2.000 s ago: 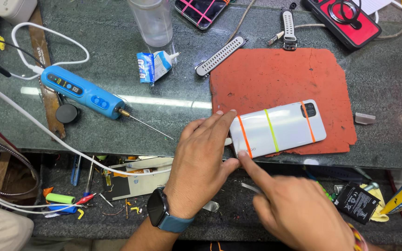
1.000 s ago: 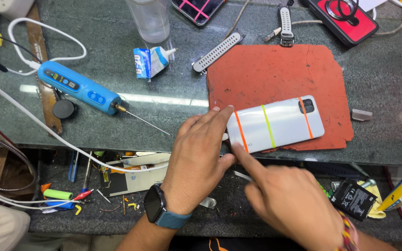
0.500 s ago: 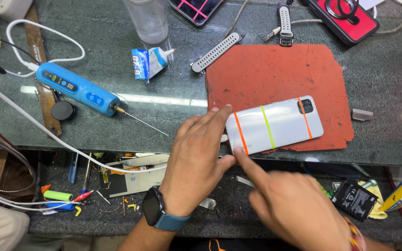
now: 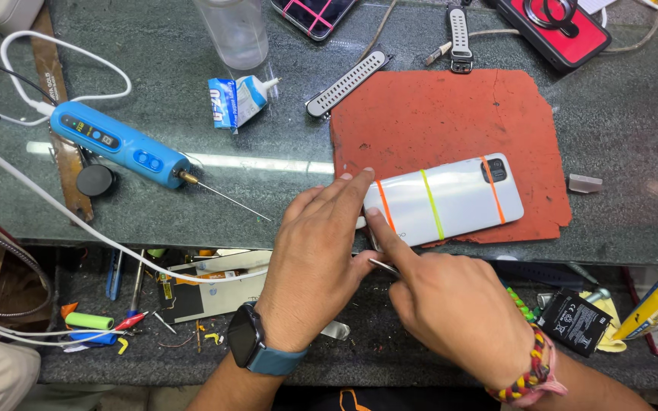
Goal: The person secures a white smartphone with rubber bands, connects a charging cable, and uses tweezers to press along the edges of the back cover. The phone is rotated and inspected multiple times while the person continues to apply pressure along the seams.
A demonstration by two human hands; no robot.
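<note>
Head view: left hand (image 4: 317, 262) steadies white phone (image 4: 445, 200); right hand (image 4: 455, 304) grasps thin metal tool (image 4: 384, 266).

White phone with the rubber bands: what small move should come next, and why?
Probably slide the thin metal tool further along the white phone edge. The left hand pins its near end on the red mat, the right hand index fingertip presses the same corner, and three bands clamp the back.

only one view, worn on my head, looking steeply down and close over the green worktop (image 4: 634, 129). my left hand (image 4: 317, 259) enters from 6 o'clock, my right hand (image 4: 451, 304) from 5 o'clock; the worktop's far side lies at 12.
</note>
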